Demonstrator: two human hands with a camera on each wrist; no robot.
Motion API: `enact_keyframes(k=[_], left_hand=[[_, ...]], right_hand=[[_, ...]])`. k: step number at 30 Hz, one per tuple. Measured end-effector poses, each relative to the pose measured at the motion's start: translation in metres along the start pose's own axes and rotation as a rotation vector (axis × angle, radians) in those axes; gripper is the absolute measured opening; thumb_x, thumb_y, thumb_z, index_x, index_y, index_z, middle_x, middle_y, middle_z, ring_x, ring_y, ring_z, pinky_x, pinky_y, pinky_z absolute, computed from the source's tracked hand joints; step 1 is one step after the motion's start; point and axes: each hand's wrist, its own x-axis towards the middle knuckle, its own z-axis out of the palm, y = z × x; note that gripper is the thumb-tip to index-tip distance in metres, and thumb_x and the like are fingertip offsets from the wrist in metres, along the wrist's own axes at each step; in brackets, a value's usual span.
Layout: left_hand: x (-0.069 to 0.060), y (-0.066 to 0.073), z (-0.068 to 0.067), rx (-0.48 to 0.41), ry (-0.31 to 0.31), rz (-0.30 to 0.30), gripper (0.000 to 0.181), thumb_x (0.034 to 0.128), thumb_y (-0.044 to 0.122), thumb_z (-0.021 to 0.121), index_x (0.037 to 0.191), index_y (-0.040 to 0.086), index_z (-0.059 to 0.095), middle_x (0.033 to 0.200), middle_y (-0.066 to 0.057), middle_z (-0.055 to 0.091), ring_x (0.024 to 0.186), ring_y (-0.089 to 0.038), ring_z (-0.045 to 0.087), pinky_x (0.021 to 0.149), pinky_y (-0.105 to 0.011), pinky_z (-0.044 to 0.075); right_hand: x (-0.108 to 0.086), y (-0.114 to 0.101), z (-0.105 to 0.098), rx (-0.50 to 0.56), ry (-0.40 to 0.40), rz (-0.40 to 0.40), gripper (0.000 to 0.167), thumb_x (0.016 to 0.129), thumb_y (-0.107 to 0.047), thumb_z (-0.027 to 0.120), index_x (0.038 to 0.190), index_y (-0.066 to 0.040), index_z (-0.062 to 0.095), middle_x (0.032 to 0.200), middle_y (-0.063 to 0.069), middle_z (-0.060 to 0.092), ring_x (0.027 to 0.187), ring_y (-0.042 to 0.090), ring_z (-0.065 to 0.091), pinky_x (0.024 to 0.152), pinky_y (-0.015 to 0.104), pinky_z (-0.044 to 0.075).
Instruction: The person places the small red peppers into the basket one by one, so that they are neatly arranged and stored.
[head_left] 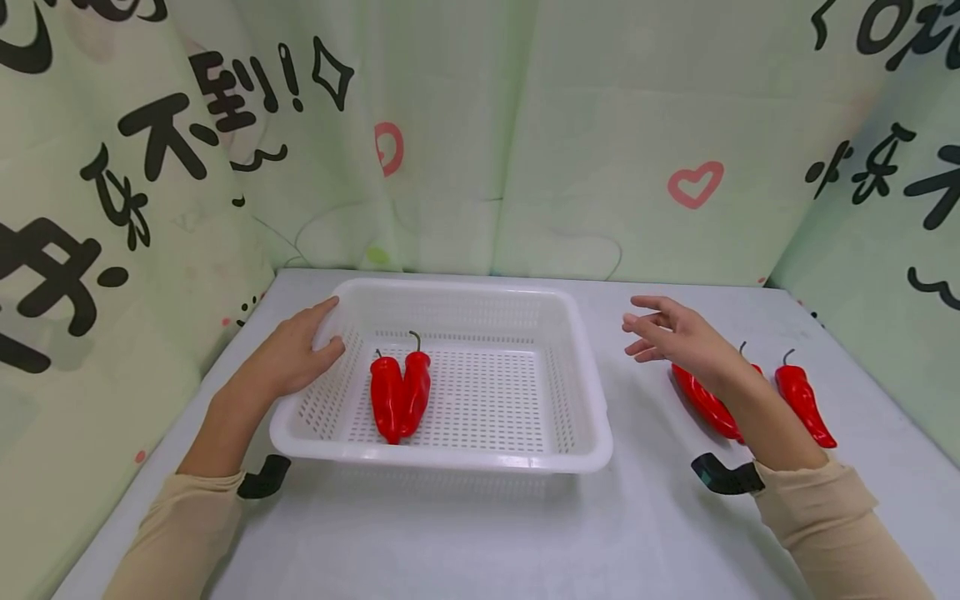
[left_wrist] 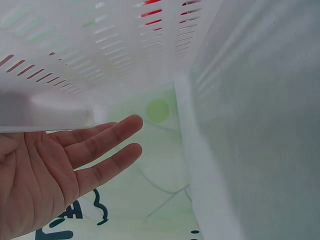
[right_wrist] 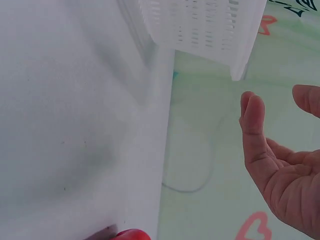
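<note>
A white perforated plastic basket [head_left: 480,463] stands on the table and contains two red peppers [head_left: 386,398] lying side by side in its left half. At its left rim is my left hand [head_left: 296,354], thumb over the inner side and the other fingers extended along the outside; the left wrist view shows those fingers [left_wrist: 107,142] straight below the rim. Off the basket's right side my right hand [head_left: 671,333] hovers with loosely bent fingers, holding nothing. More red peppers [head_left: 705,402] lie on the table beneath and behind the right forearm, which partly hides them.
The white-covered table [head_left: 465,533] extends around the basket. Pale green printed curtains [head_left: 585,150] enclose its back and both sides. Another red pepper [head_left: 804,404] lies right of the forearm. Dark wrist-worn devices [head_left: 723,475] sit at both cuffs.
</note>
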Motion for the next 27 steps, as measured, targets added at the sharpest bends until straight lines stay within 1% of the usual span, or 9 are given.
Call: enact_keyframes(k=[5, 9, 14, 16, 24, 27], left_hand=[[0.0, -0.001, 0.001, 0.006, 0.001, 0.002, 0.07, 0.1016, 0.024, 0.051, 0.161, -0.001, 0.022, 0.156, -0.032, 0.035, 0.125, -0.047, 0.05, 0.101, -0.064, 0.048], [0.001, -0.002, 0.0, 0.009, 0.004, 0.014, 0.07, 0.1016, 0.024, 0.05, 0.16, -0.002, 0.022, 0.156, -0.033, 0.035, 0.126, -0.047, 0.05, 0.103, -0.066, 0.046], [0.001, -0.002, 0.0, 0.008, 0.006, 0.02, 0.07, 0.1016, 0.024, 0.05, 0.16, -0.002, 0.022, 0.156, -0.032, 0.036, 0.126, -0.046, 0.049, 0.106, -0.066, 0.044], [0.001, -0.002, 0.0, 0.008, 0.004, 0.023, 0.07, 0.1016, 0.024, 0.05, 0.16, -0.002, 0.022, 0.156, -0.032, 0.036, 0.124, -0.046, 0.05, 0.105, -0.066, 0.044], [0.0, -0.001, -0.001, 0.01, 0.005, 0.024, 0.069, 0.1017, 0.024, 0.049, 0.16, -0.003, 0.022, 0.156, -0.033, 0.036, 0.124, -0.046, 0.05, 0.104, -0.066, 0.045], [0.0, -0.001, -0.001, 0.005, 0.004, 0.025, 0.069, 0.1016, 0.023, 0.049, 0.16, -0.003, 0.022, 0.156, -0.033, 0.036, 0.123, -0.046, 0.05, 0.104, -0.066, 0.045]], right_hand=[[0.001, 0.009, -0.002, -0.005, -0.006, 0.02, 0.082, 0.103, -0.053, 0.05, 0.164, -0.011, 0.015, 0.151, 0.024, 0.046, 0.121, 0.039, 0.064, 0.106, 0.058, 0.048], [0.0, 0.014, -0.004, -0.028, 0.002, 0.036, 0.081, 0.103, -0.052, 0.051, 0.163, -0.008, 0.017, 0.148, 0.026, 0.047, 0.12, 0.04, 0.064, 0.103, 0.056, 0.051], [-0.002, 0.021, -0.005, -0.087, 0.023, 0.046, 0.082, 0.103, -0.054, 0.05, 0.161, -0.004, 0.021, 0.143, 0.029, 0.048, 0.117, 0.041, 0.065, 0.099, 0.054, 0.054], [-0.003, 0.024, -0.006, -0.111, 0.033, 0.047, 0.082, 0.103, -0.054, 0.05, 0.161, -0.003, 0.022, 0.142, 0.03, 0.049, 0.117, 0.042, 0.065, 0.098, 0.054, 0.055], [-0.008, 0.035, -0.012, -0.216, 0.077, 0.043, 0.08, 0.103, -0.052, 0.051, 0.158, 0.0, 0.026, 0.144, 0.032, 0.047, 0.113, 0.041, 0.065, 0.096, 0.059, 0.055], [-0.011, 0.039, -0.015, -0.243, 0.086, 0.042, 0.079, 0.103, -0.05, 0.051, 0.157, 0.001, 0.027, 0.146, 0.033, 0.045, 0.117, 0.045, 0.061, 0.095, 0.059, 0.055]])
